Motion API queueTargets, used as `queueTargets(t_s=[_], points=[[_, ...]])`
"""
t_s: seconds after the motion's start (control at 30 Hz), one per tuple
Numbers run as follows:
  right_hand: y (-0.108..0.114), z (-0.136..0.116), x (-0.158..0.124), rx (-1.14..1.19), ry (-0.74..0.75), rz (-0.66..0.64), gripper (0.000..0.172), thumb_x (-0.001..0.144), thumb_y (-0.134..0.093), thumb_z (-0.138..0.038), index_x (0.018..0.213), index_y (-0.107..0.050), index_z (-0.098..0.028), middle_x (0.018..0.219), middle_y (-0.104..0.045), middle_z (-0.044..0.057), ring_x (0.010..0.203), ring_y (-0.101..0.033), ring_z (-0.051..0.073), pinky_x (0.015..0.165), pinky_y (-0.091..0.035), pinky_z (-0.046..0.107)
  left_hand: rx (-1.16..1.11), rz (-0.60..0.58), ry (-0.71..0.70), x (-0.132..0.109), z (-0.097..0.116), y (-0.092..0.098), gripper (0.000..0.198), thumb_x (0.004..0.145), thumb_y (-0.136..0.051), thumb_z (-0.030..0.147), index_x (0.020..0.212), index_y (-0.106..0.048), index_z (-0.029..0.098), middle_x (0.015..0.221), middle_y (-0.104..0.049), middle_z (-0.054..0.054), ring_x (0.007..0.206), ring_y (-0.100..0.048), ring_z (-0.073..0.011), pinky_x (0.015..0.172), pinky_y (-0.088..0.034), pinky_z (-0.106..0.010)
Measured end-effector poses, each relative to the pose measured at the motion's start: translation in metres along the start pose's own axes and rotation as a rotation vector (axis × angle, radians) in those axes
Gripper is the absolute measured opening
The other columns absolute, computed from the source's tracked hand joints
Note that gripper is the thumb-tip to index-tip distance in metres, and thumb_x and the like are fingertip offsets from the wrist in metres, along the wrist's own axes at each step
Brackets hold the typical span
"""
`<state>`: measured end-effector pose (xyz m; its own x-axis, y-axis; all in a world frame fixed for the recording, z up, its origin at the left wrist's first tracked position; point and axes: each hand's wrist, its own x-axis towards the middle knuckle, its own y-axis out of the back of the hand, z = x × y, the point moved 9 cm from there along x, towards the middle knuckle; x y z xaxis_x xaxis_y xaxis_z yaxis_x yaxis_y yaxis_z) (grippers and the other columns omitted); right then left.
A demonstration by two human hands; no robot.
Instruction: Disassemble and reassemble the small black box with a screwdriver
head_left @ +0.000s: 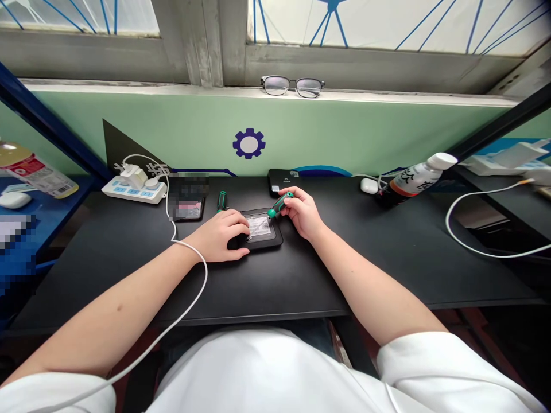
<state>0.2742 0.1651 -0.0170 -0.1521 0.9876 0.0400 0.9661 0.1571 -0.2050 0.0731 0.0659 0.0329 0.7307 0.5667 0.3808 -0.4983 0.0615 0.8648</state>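
Observation:
A black hard drive case (279, 234) lies flat on the dark table, with a silvery labelled drive (260, 226) showing inside it. My left hand (217, 236) is closed about the case's left side, fingers on top and thumb at the near left corner. In my right hand (302, 213) is a green-and-black screwdriver (280, 205), pinched by its handle. Its thin shaft slants down to the left, and the tip is at the case's left part by my left fingertips; a screw there is too small to make out. A second screwdriver (221, 201) lies behind my left hand.
Behind the case sits a black box (279, 181). A phone (189, 207) and a white power strip (135, 189) are on the left. One white cable (205, 275) runs over my left forearm. To the right a bottle (415, 180) leans beside a white earbud case (369, 185).

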Motion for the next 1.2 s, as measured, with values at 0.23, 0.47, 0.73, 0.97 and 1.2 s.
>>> queueTargets(t_s=[0.23,0.47,0.73,0.97,1.2], points=[[-0.0005,-0.0006,-0.0008,-0.006,0.009,-0.008,0.028,0.072,-0.08,-0.035,0.097,-0.072,-0.025,0.077,-0.068,-0.002,0.062,-0.057,0.013,0.061,-0.05,0.03,-0.002,-0.014,0.017,-0.0001,-0.0015,-0.0009,0.022,0.091,-0.078,0.035,0.11,-0.074,0.024,0.118,-0.074,-0.011,0.117,-0.067,-0.0309,0.108,-0.055,-0.05],[-0.0026,-0.0004,-0.0007,0.018,0.007,-0.016,0.03,0.071,-0.08,-0.034,0.097,-0.072,-0.024,0.077,-0.068,-0.003,0.063,-0.058,0.013,0.062,-0.05,0.029,0.007,-0.041,0.013,-0.001,-0.0031,-0.0023,0.027,0.091,-0.079,0.04,0.111,-0.073,0.023,0.12,-0.074,-0.012,0.118,-0.066,-0.0315,0.108,-0.054,-0.05],[-0.0032,-0.0014,-0.0023,-0.005,0.016,-0.024,0.03,0.073,-0.081,-0.036,0.099,-0.071,-0.024,0.079,-0.068,-0.002,0.067,-0.059,0.014,0.065,-0.052,0.031,0.002,-0.049,0.024,-0.0006,-0.0035,-0.002,0.026,0.09,-0.081,0.038,0.112,-0.073,0.024,0.121,-0.073,-0.011,0.119,-0.066,-0.0314,0.108,-0.053,-0.049],[-0.0035,-0.003,-0.0028,0.019,0.018,-0.021,0.029,0.072,-0.081,-0.034,0.098,-0.072,-0.024,0.078,-0.067,-0.002,0.068,-0.06,0.015,0.064,-0.051,0.031,0.003,-0.046,0.023,-0.0014,-0.004,-0.0025,0.027,0.091,-0.08,0.038,0.113,-0.073,0.024,0.122,-0.073,-0.012,0.119,-0.066,-0.0312,0.107,-0.054,-0.049],[-0.0053,-0.0044,-0.0032,0.033,0.017,-0.029,0.029,0.071,-0.081,-0.034,0.097,-0.071,-0.024,0.077,-0.067,-0.002,0.066,-0.059,0.014,0.063,-0.051,0.031,0.007,-0.058,0.021,-0.0007,-0.0026,-0.0021,0.026,0.093,-0.077,0.039,0.112,-0.072,0.023,0.122,-0.073,-0.012,0.119,-0.066,-0.0308,0.106,-0.054,-0.048]])
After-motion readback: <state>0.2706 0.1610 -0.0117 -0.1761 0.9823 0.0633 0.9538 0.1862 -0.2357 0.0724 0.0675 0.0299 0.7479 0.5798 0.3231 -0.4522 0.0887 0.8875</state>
